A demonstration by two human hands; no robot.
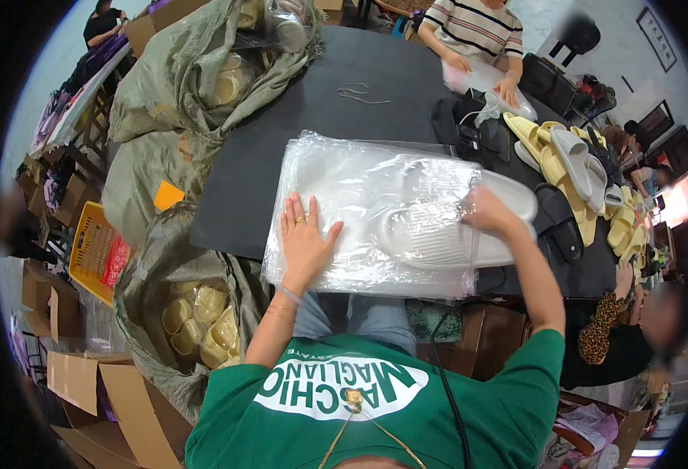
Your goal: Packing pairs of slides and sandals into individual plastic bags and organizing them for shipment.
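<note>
A stack of clear plastic bags (336, 168) lies on the dark table in front of me. A pair of white slide slippers (422, 234) is partly inside the top bag, their ends sticking out past its right edge. My left hand (303, 238) rests flat on the bags, fingers spread, left of the slippers. Over the slippers, at the bag's right edge, my right hand (489, 211) is curled and slightly blurred. Its fingertips are hidden, so whether it grips a slipper or the bag's edge cannot be made out.
Yellow, grey and black slippers (571, 160) are heaped on the table's right side. A black slipper (559, 223) lies beside my right hand. Woven sacks (195, 86) with bagged yellow slippers stand at left, near a yellow crate (86, 246). A co-worker (477, 31) handles plastic across the table (375, 70); another person sits right.
</note>
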